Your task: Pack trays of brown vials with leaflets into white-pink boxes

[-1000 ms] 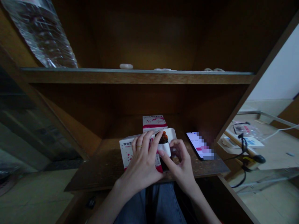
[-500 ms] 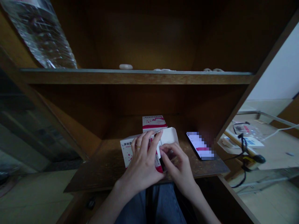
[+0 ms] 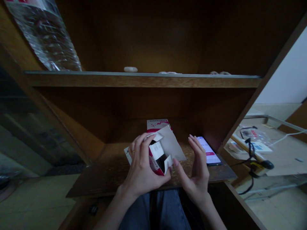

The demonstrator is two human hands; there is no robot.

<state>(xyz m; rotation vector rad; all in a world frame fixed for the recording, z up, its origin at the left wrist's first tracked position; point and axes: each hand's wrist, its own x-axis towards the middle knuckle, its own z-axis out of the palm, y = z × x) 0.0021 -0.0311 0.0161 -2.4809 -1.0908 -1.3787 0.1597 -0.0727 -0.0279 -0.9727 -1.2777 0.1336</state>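
Note:
My left hand (image 3: 142, 166) is wrapped round a small white and red cardboard box (image 3: 154, 161), tilted so its opened end faces right. The lid flap (image 3: 171, 143) stands out wide, and two small side flaps show at the mouth. Inside lies a white printed piece (image 3: 157, 150) beside a dark gap; what else the box holds I cannot make out. My right hand (image 3: 195, 172) is just right of the box, fingers apart and holding nothing, with the thumb tip close to the flap. Behind the held box sits another white and red box (image 3: 157, 124). Under my left hand a white box corner (image 3: 128, 155) peeks out.
A lit phone (image 3: 208, 151) lies on the wooden board (image 3: 96, 175), right of my right hand. Overhead, a shelf edge (image 3: 144, 80) crosses the cabinet, bearing a large plastic bottle (image 3: 52, 41) and small pale objects (image 3: 130, 69). A side table (image 3: 280, 159) with cables stands at right.
My right hand has let go of the box opening and moved right, its fingers spreading. The lid flap now stands wider, and the box mouth is turned more toward me.

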